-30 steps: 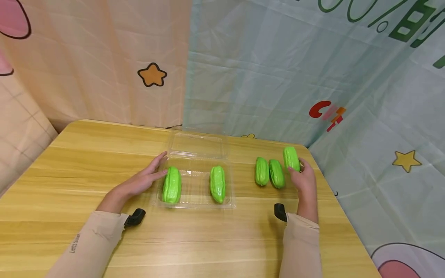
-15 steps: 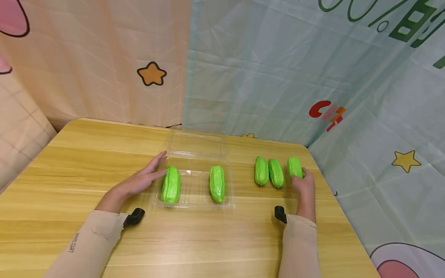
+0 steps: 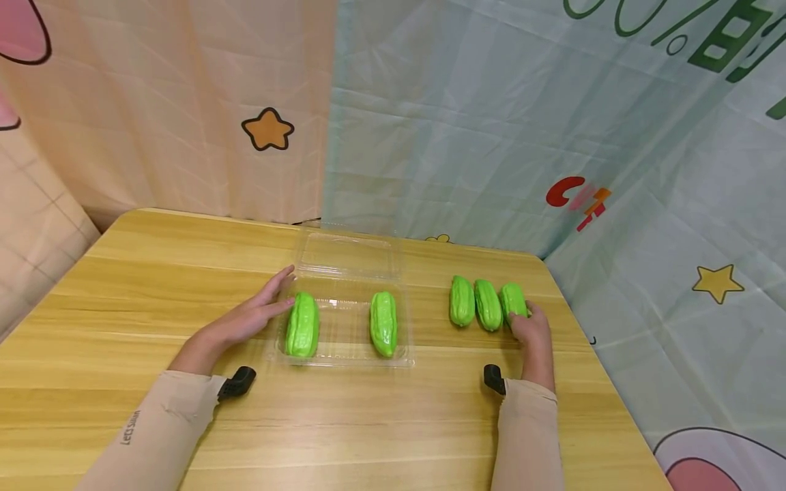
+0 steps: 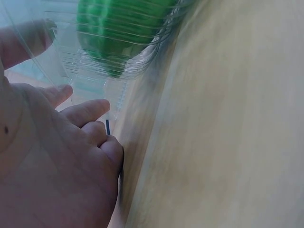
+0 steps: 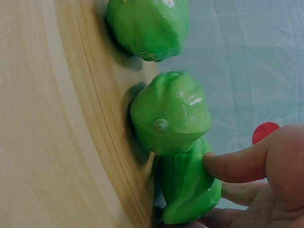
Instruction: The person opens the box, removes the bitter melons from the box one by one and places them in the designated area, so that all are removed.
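Observation:
My right hand (image 3: 533, 332) pinches the near end of a green ridged bitter melon (image 3: 513, 301), thumb on one side and fingers on the other. This melon lies at the right end of a row, close beside the middle melon (image 3: 488, 305); the left melon (image 3: 462, 301) completes the row. In the right wrist view the thumb (image 5: 237, 164) presses on the held melon (image 5: 187, 185). My left hand (image 3: 248, 319) rests at the left side of a clear plastic box (image 3: 344, 360), fingers extended. Two more melons lie inside, one on the left (image 3: 303, 326) and one on the right (image 3: 383, 324).
The box's clear lid (image 3: 348, 256) is folded back toward the rear of the wooden table (image 3: 368, 429). A printed curtain (image 3: 442, 123) hangs behind the table and along its right side. Bare table lies between the box and the row.
My right hand has brought its melon down and then leftward, from beyond the other two to right beside them. My left hand and the box have stayed in place.

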Tool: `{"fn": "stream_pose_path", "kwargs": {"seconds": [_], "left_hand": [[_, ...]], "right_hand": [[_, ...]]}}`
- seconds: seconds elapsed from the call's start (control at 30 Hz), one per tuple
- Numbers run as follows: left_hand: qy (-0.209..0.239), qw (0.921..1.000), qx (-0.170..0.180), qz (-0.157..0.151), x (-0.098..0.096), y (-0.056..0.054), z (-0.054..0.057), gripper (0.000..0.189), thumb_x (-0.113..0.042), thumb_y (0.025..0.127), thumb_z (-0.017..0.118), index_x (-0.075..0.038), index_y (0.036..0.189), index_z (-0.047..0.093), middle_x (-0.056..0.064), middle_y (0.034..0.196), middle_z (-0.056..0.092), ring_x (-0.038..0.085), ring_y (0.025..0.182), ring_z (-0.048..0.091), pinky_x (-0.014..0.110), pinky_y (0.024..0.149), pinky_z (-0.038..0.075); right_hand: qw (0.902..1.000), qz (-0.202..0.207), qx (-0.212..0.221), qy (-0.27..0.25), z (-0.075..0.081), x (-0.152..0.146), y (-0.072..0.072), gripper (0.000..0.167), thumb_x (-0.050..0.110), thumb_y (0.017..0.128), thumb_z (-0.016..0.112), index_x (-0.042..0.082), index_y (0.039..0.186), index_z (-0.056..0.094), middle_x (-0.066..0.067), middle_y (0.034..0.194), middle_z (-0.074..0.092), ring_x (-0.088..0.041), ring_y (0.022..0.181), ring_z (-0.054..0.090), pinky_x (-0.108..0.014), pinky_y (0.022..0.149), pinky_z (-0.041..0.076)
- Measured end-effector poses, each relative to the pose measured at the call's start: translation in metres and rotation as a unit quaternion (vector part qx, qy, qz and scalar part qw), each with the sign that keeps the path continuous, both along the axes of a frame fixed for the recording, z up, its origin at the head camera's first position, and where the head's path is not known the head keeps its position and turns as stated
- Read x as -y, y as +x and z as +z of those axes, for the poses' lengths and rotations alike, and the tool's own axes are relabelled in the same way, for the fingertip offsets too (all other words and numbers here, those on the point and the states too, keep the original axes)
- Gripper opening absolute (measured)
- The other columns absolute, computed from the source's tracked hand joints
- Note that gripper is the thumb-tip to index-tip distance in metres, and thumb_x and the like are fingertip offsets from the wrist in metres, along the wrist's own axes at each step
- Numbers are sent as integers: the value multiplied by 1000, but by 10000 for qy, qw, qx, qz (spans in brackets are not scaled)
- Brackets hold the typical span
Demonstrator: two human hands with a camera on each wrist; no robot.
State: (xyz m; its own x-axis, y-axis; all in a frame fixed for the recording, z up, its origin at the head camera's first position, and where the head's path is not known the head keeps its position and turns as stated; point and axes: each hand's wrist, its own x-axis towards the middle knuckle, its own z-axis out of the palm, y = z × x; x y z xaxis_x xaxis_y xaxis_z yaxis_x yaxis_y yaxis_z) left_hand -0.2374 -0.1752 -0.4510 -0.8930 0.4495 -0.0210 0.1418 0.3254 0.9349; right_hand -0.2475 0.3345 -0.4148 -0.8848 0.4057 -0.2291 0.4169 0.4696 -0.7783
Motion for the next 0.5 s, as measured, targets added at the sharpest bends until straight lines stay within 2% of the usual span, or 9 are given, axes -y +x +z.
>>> {"fn": "stream_pose_path", "kwargs": {"seconds": [0.1, 0.3, 0.5], "left_hand": [[1, 10000, 11, 3, 0, 0, 0, 70, -32, 110, 39, -21, 163, -5, 18, 166, -9, 46, 149, -8, 73, 111, -1], [-18, 10000, 9, 5, 0, 0, -1, 70, -33, 110, 39, -20, 163, -5, 19, 166, -9, 46, 149, -8, 73, 111, 0], [4, 10000, 24, 23, 0, 0, -1, 71, -36, 110, 39, -20, 163, -4, 18, 166, -8, 45, 149, -7, 72, 112, 0]], "right_hand": [[9999, 33, 34, -114, 0, 0, -1, 67, 9, 103, 45, -4, 159, 10, -32, 161, 13, -45, 146, 17, -53, 119, 19], [9991, -127, -70, -408, 5, 3, 5, 83, 15, 101, 54, -1, 160, -2, -31, 163, 4, -45, 149, 8, -53, 121, 14], [9991, -253, -133, -326, 7, 4, 7, 89, 21, 99, 59, -2, 160, -1, -30, 163, 3, -45, 149, 9, -54, 120, 15]]}}
